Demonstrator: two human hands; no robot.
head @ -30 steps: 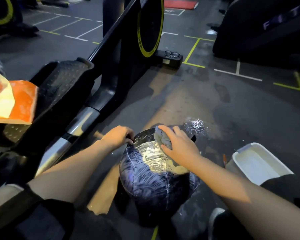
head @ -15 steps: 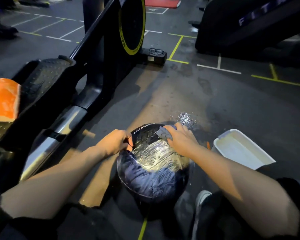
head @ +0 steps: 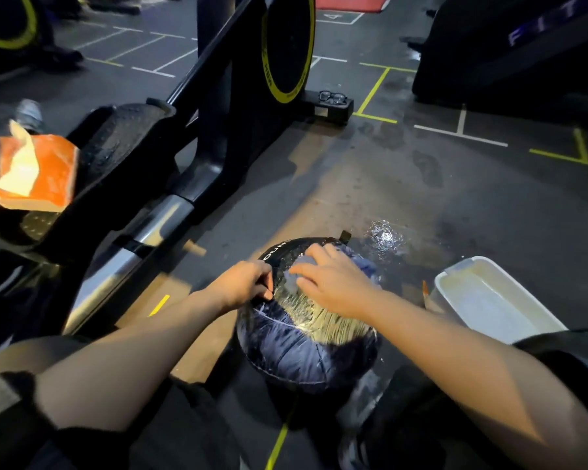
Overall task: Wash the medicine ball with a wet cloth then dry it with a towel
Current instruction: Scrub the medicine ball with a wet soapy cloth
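The medicine ball (head: pixel 306 337) sits on the dark gym floor (head: pixel 404 184) between the person's knees, close to the camera. Its dark skin is wet and streaked with pale suds, with a bright sheen across the top.

The right hand (head: pixel 333 283) lies on the upper far side of the ball, fingers spread and only lightly bent, pressing a blue-grey wet cloth (head: pixel 360 266) flat against the surface. The cloth bunches out from under the fingertips toward the far right of the ball. The left hand (head: pixel 241 283) is at the ball's upper left edge with its fingers curled tight; it seems to grip the ball's edge or a seam there, though what exactly it pinches cannot be told.

Just right of the ball, a white plastic tub (head: pixel 455 283) stands on the floor. Beyond the ball, a small puddle (head: pixel 384 237) glints on the floor.

To the left, the frame and footplate of an exercise machine (head: pixel 170 198) run diagonally away, and an orange cloth (head: pixel 51 174) rests on its near left part. Further back, a pair of glasses (head: pixel 333 96) lies on the machine's black base, beside a wheel with a yellow rim (head: pixel 287 49). Yellow and white lines mark the floor behind.
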